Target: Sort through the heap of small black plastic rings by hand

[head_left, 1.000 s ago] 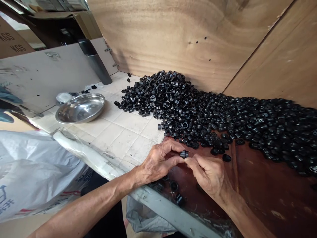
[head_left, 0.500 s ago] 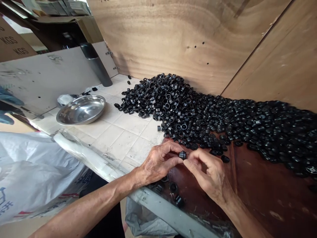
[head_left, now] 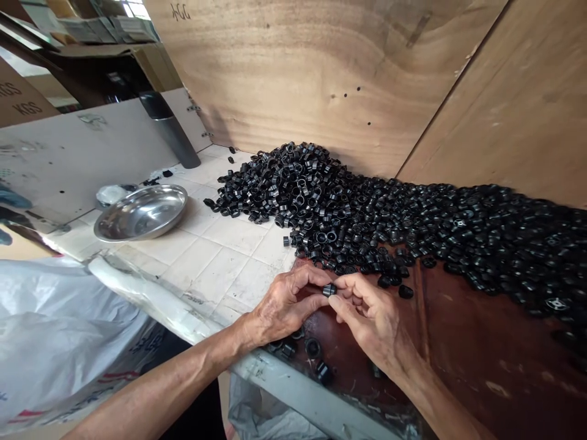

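My left hand [head_left: 287,302] pinches a small black ribbed plastic cap [head_left: 328,289] between thumb and fingertips, just above the brown board. From the other side, my right hand [head_left: 372,315] closes its thumb and fingers on the same cap. The fingertips hide part of it. Below my hands, near the table's front edge, lie several loose black parts [head_left: 313,348]. Behind them spreads a big heap of black ring-shaped parts [head_left: 293,183], which runs on to the right into a pile of black caps [head_left: 495,238].
A steel bowl [head_left: 142,214] stands on the white tiled surface [head_left: 215,269] at the left. Behind it, a dark flask [head_left: 169,131] leans by the low partition. A plywood wall [head_left: 293,73] closes off the back. White sacks [head_left: 59,342] lie at the lower left.
My right fingertips have come in closer against the cap. The whole view has shifted slightly, so the table sits a little further left and lower.
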A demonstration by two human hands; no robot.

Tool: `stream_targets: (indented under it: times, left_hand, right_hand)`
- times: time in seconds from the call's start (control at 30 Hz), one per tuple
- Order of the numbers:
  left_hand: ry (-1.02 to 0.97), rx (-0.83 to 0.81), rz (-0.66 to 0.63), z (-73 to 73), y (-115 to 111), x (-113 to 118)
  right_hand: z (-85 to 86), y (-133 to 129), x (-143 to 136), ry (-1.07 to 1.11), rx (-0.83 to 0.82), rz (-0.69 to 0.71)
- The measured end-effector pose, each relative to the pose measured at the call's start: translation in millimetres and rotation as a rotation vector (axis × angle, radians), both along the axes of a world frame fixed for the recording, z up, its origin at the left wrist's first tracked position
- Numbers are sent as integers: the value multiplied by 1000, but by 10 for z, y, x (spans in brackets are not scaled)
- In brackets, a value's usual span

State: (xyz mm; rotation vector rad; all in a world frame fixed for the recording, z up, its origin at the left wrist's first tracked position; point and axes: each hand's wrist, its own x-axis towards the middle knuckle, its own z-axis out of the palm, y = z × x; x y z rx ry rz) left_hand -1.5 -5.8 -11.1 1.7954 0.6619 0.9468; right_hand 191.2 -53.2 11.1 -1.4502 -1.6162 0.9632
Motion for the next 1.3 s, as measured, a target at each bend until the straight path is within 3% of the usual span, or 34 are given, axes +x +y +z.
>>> stream_targets:
  times: [0.17,0.23,0.3,0.37,0.47,0.53,0.67,0.83,0.97,1.17,1.3]
  left_hand:
    - [122,182,41,-51,-10,-42]
    - [188,235,1,-18,-9,-62]
    - [280,186,-71,51,-3,-68]
    - [348,83,-53,111,16,-48]
    - [421,50,189,94,77,24]
    - [487,130,305,16,128,77]
    - [541,243,318,-119,176,122]
    - [475,385,253,-154,138,102]
    - [453,458,326,-163,109,104]
    - [413,305,313,-70,72,83]
    - [395,182,249,-32,43,58]
  right_hand:
    - [-48,-30,-22,-9,-96,-12]
    - [-68,-20,-14,8,-220,2]
    - [-83,15,25,-71,-265,18]
    - [-108,68,90,-233,-109,-27]
    - [-190,152,191,-420,205,-108]
    - [-259,195,236,-495,263,-94]
    - [-329,231,262,-536,246,-85]
    - [-256,206,232,-426,265,-88]
    - [-185,186,195,-234,143,-110]
    - [-168,193,196,25,-141,-95]
    - [-129,180,192,170,-215,-57]
